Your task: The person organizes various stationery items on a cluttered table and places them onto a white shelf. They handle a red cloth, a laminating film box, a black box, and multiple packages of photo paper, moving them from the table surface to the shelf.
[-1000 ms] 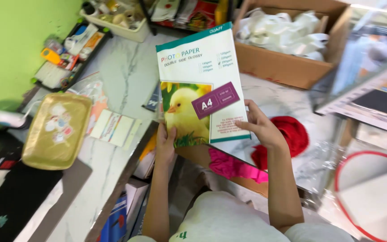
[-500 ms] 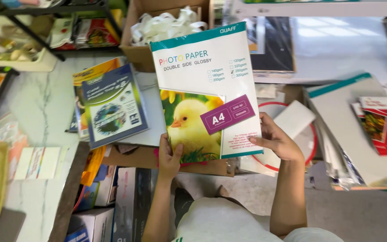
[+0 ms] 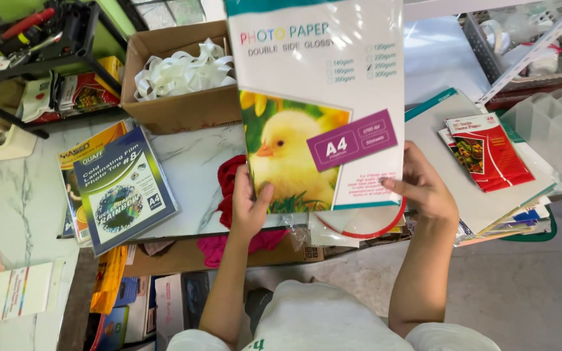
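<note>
Bright, even daylight fills the head view, strongest toward 12 and 1 o'clock, where a pale sheet is nearly washed out. Glare streaks the glossy wrapper of the photo paper pack [image 3: 320, 104] near its upper right. Shadows are soft: a faint one under the cardboard box [image 3: 177, 97] on the marble bench [image 3: 193, 175]. Focus is sharp at centre; the corners bend and soften slightly, most at 7 o'clock.

The photo paper pack [image 3: 320, 110] at upper centre is wrapped in glossy, glare-catching plastic film, the worktop [image 3: 190, 169] beneath looks like smooth veined marble, the box [image 3: 177, 107] at upper left is matt brown cardboard, and the laminating film pack [image 3: 121, 188] at left shines too.
</note>
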